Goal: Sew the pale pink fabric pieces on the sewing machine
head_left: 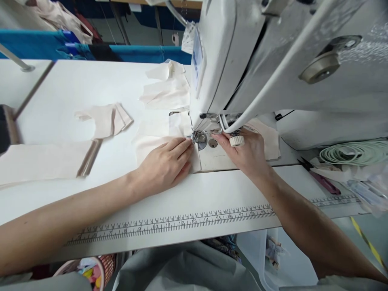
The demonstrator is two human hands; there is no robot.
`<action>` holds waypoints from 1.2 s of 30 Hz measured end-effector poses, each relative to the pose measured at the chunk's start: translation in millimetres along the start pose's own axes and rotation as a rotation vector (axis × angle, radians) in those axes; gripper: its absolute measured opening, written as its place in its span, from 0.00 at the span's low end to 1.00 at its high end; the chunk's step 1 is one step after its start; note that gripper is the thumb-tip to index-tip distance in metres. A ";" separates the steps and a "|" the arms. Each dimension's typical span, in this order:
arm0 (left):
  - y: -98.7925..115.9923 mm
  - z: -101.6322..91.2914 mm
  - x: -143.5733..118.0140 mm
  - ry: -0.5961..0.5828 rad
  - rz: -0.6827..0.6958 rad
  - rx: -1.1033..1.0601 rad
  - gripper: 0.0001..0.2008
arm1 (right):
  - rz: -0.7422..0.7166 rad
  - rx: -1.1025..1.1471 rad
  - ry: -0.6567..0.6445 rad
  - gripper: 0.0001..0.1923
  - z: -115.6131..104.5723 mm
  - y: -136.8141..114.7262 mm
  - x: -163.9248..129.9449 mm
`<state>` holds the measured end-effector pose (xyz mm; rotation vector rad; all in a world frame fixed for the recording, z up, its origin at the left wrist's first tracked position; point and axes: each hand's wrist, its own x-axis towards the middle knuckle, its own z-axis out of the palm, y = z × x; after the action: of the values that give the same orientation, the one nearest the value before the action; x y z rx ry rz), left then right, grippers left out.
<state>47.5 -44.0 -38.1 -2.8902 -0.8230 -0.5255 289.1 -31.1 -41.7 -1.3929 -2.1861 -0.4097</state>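
Note:
A white sewing machine (212,60) stands over the table, its presser foot and needle area (195,136) low at the left end of the head. My left hand (166,165) is closed, fingers together and fingertips beside the presser foot, on a cream fabric piece (148,143) lying left of the needle. My right hand (250,151) is right of the needle, under the machine arm, behind a ribbed white knob (237,140). Its thumb points left towards the needle plate; the other fingers are largely hidden. Another cream fabric piece (271,139) lies just behind that hand.
Stacked cream fabric strips (45,161) and smaller cut pieces (104,119) lie left; more cream pieces (166,91) lie behind. A printed ruler (182,222) runs along the front edge. Dark-red-handled scissors (324,182) and coiled pale green cord (357,152) are at right.

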 end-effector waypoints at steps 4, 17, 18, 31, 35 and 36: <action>-0.8 0.3 0.0 0.001 0.007 0.012 0.19 | 0.002 0.044 -0.050 0.22 -6.1 -3.8 -1.8; 26.1 -20.9 -12.8 0.003 0.101 0.006 0.07 | -0.334 0.406 -0.361 0.11 -29.0 -18.4 -14.9; 25.8 -19.6 -13.6 -0.004 0.104 0.019 0.07 | -0.352 0.396 -0.354 0.11 -28.6 -18.3 -14.8; 18.9 -18.3 -7.5 0.040 0.035 -0.192 0.06 | -0.493 0.291 -0.292 0.12 -30.2 -19.5 -14.0; 18.7 -17.1 -6.5 0.044 0.056 -0.189 0.06 | -0.483 0.305 -0.258 0.11 -28.2 -18.6 -17.9; 18.5 -16.7 -6.5 0.051 0.064 -0.184 0.06 | -0.491 0.306 -0.253 0.11 -28.0 -18.2 -18.3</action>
<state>47.0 -66.0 -24.7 -3.0416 -0.7071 -0.7001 286.1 -66.7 -28.6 -0.7714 -2.6618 -0.0563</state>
